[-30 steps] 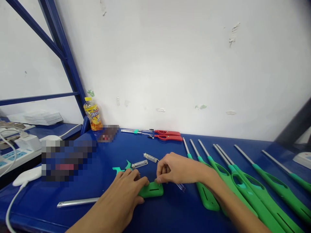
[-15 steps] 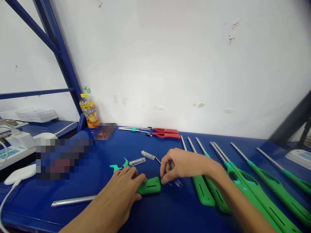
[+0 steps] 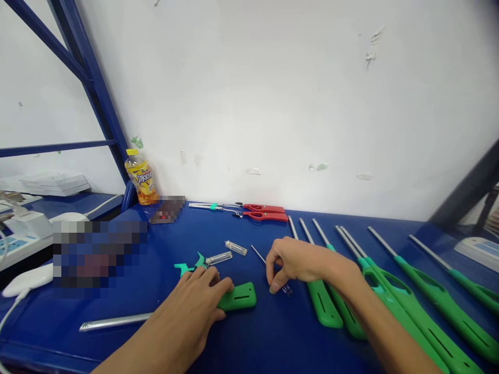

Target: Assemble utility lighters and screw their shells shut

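Observation:
My left hand (image 3: 195, 304) lies over a green long-nosed lighter (image 3: 242, 297), fingers and thumb closed on its handle. Its metal tube points left, partly hidden under my wrist. To the right of the handle's end, apart from it, my right hand (image 3: 290, 265) is closed in a pinch. Whatever its fingertips hold, if anything, is too small to make out. Below that hand lies a screwdriver (image 3: 259, 253), its shaft pointing up-left and its clear purplish handle partly covered. Teal plastic parts (image 3: 186, 268) and a clear fuel tank (image 3: 219, 258) sit beyond my left fingers; another clear tank (image 3: 236, 248) lies farther back.
Several green lighters (image 3: 327, 306) lie in a row on the right. Red lighter bodies (image 3: 265, 214) and metal tubes (image 3: 206, 206) rest by the wall. A drink bottle (image 3: 142, 179) stands back left, with a white cabled device (image 3: 29, 279) at the left edge.
My right hand has moved slightly right, away from the end of the lighter's handle, and is now over the screwdriver. My left hand keeps its place on the lighter.

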`<state>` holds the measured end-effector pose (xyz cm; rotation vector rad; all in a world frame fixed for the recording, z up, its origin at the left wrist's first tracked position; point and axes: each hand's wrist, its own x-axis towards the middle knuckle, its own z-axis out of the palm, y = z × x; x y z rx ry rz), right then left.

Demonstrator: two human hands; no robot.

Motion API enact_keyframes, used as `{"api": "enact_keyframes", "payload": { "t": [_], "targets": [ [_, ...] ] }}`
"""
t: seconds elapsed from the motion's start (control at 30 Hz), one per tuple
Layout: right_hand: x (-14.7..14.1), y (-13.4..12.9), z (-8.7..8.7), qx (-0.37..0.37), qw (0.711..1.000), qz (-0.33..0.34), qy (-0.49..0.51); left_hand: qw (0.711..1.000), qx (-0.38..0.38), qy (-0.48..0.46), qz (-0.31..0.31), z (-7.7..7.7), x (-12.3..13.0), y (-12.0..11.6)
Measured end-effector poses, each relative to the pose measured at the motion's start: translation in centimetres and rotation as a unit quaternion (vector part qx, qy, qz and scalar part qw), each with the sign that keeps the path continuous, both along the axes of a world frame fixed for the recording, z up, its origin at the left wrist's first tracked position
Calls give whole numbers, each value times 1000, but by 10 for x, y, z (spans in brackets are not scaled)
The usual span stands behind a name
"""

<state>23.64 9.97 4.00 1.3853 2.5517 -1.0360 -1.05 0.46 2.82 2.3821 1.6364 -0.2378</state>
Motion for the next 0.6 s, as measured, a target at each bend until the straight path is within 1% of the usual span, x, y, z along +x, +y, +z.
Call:
{"api": "enact_keyframes", "payload": {
  "t": [0.2,0.43,0.6],
  "targets": [
    [-6,-6,0,-5,1000,8,-5,1000,-1,-2,4,2,2,-1],
    [-8,-7,8,2,999,18,28,1000,5,-2,-1,1,2,1],
    [-12,-10,10,-24,998,52,40,1000,14,-8,1,-1,1,1]
  ]
}}
